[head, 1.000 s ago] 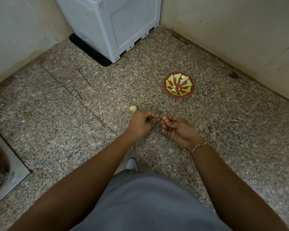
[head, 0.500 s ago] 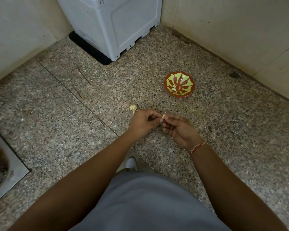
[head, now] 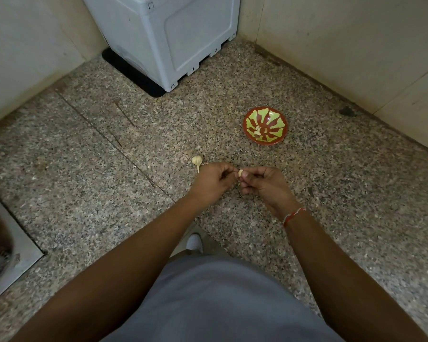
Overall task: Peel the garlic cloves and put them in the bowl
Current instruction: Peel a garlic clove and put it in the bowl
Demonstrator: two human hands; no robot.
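A: What are the fingers doing?

B: A small pale garlic clove [head: 240, 173] sits between the two hands. The right hand [head: 265, 185] has its thumb and curled fingers pinched on it. The left hand [head: 213, 180] meets it from the other side, fingers curled in, their tips at the clove; whether they pinch the clove itself or a shred of skin is too small to tell.

A: Where are the hands?

B: Low over the speckled granite floor [head: 331, 193], close together, knuckles nearly touching. The right wrist wears a red and white thread band [head: 293, 215].

A: And the rest of the garlic?

B: A garlic bulb [head: 197, 159] with a short stalk lies on the floor just beside the left hand, on its far side. The bowl [head: 266, 125], red with a yellow-green pattern, stands farther off, beyond the right hand, and a few pale peeled cloves [head: 257, 131] lie in its bottom.

A: Anything around that?

B: A grey-white appliance [head: 163, 33] stands in the corner between the tiled walls. A metal floor drain [head: 8, 262] shows at the left edge. At the bottom are the person's grey clothing [head: 220, 299] and a white shoe tip [head: 194, 241].
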